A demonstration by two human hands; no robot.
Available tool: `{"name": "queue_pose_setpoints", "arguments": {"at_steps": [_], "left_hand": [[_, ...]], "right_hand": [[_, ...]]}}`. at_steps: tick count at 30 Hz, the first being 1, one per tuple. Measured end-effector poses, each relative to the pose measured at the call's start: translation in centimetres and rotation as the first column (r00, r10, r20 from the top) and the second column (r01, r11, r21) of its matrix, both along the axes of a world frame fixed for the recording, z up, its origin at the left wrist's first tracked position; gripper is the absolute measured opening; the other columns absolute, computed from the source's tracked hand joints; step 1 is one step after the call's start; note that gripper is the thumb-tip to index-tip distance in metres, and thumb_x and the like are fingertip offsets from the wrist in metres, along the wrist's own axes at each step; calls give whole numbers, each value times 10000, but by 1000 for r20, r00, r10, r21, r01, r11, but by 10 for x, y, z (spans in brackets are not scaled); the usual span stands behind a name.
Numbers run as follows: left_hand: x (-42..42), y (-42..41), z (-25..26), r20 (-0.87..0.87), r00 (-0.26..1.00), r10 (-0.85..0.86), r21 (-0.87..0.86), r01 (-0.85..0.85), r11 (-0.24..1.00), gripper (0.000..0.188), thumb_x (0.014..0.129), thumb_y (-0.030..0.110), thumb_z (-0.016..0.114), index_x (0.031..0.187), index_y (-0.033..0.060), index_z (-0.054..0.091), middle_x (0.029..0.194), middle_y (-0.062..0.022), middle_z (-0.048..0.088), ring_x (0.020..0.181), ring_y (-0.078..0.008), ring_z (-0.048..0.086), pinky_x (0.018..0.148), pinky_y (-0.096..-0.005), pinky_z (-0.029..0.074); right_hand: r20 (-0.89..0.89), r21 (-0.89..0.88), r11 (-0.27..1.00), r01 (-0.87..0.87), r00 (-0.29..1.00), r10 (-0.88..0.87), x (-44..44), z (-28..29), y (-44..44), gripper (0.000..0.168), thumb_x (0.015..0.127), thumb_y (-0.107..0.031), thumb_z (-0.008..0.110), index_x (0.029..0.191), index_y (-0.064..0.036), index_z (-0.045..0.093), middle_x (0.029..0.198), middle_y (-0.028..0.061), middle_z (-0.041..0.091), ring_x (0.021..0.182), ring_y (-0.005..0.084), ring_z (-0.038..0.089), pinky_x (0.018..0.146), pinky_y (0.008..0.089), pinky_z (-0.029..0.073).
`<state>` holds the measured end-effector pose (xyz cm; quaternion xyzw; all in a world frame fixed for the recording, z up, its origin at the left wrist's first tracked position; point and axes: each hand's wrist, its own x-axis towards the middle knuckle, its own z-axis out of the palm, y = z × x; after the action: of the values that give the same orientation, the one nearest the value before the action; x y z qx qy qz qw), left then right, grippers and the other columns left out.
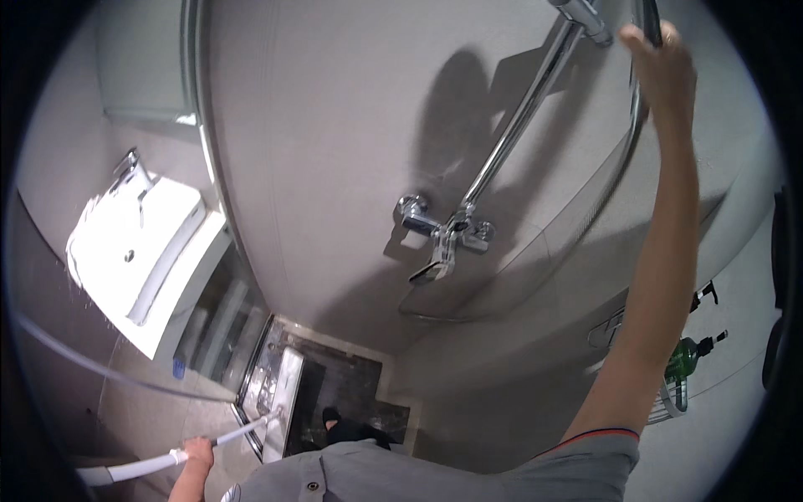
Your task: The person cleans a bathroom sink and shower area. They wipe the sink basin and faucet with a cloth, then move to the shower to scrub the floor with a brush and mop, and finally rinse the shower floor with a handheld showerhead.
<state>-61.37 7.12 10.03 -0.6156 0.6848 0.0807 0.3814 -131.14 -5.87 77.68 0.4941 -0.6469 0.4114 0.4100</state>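
My right hand [671,72] is raised high at the upper right, its fingers around the dark handle of a hand shower [651,22], whose head is cut off by the top edge. From below that hand a metal shower hose [602,201] hangs in a loop towards the chrome mixer tap [446,235]. Low on the left, my left hand [198,452] grips the pale pole of a flat mop [241,433]. The mop's long white head [283,398] stands across the dark shower floor, close to the glass partition.
A chrome riser rail [524,116] slants up the tiled wall. Left of the glass partition [216,169] is a white washbasin [169,207] with a tap [133,164]. A wire rack [674,401] with a green pump bottle [684,361] hangs beside my right arm. My foot [331,415] shows below.
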Motion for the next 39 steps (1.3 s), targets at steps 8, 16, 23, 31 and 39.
{"name": "queue_pose_setpoints", "arguments": {"at_steps": [8, 16, 23, 31, 39], "left_hand": [[-13, 13, -3, -106, 991, -78, -115, 66, 991, 168, 849, 181, 561, 917, 198, 714, 951, -34, 691, 972, -214, 657, 854, -426, 492], [-28, 23, 2, 53, 988, -142, -139, 148, 979, 152, 828, 164, 562, 872, 185, 707, 884, -5, 684, 894, -189, 658, 735, -384, 456], [-30, 34, 6, 67, 994, -82, -66, 87, 994, 156, 828, 179, 564, 915, 172, 694, 896, -1, 673, 894, -185, 645, 711, -404, 435], [-39, 31, 12, 175, 979, -99, -69, 113, 991, 155, 832, 165, 566, 918, 184, 694, 934, 2, 675, 908, -177, 641, 729, -412, 436], [-54, 38, 22, 157, 986, -64, -68, 75, 995, 149, 817, 163, 576, 908, 183, 692, 920, 1, 674, 903, -167, 642, 740, -411, 432]], "right_hand": [[278, 695, 626, -355, 935, 220, 105, -278, 22, 305, 738, -253, 685, 942, -28, 655, 728, 154, 641, 723, 266, 653, 708, 387, 487], [842, 533, 355, -768, 525, -127, 118, -465, 87, 286, 773, -248, 680, 875, -7, 565, 714, 107, 573, 664, 224, 552, 660, 336, 439], [519, 478, 626, -616, 773, 364, 76, -506, 88, 322, 793, -90, 612, 1071, -2, 477, 1122, 201, 520, 914, 366, 572, 798, 397, 463], [475, 347, 754, -558, 798, 372, 72, -492, 30, 386, 815, -142, 640, 1141, -30, 467, 1408, 265, 254, 980, 448, 540, 827, 464, 453], [614, 15, 751, -661, 598, 515, 110, -487, -29, 413, 785, -135, 689, 1112, 39, 508, 1272, 253, 329, 1136, 367, 398, 977, 393, 344]]}}
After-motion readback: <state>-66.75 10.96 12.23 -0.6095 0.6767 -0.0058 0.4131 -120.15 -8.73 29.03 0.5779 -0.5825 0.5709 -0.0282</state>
